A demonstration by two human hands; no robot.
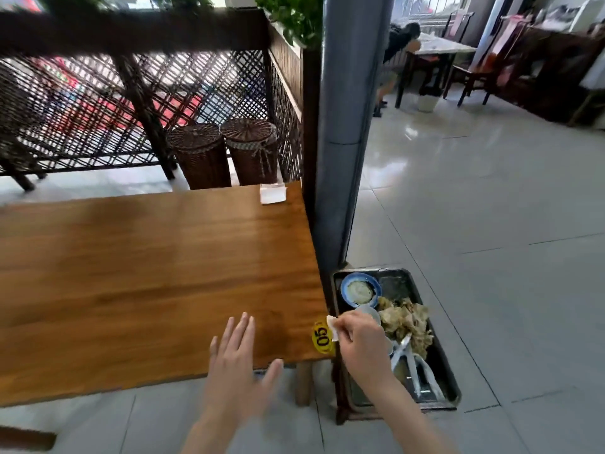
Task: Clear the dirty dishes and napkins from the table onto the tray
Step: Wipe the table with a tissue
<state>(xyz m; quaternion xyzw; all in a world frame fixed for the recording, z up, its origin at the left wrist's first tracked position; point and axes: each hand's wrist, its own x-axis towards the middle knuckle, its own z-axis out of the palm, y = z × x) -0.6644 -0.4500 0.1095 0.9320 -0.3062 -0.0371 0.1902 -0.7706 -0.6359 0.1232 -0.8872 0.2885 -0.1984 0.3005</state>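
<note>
A dark metal tray sits on a stool to the right of the wooden table. It holds a blue bowl, a small white bowl, a heap of food scraps and white spoons. My right hand pinches a crumpled white napkin between the table's corner and the tray. My left hand hovers over the table's near edge, fingers straight and spread, holding nothing.
A white napkin holder stands at the table's far right corner. A yellow "05" sticker marks the near right corner. A grey pillar, a lattice screen and two wicker baskets stand behind. Tiled floor extends to the right.
</note>
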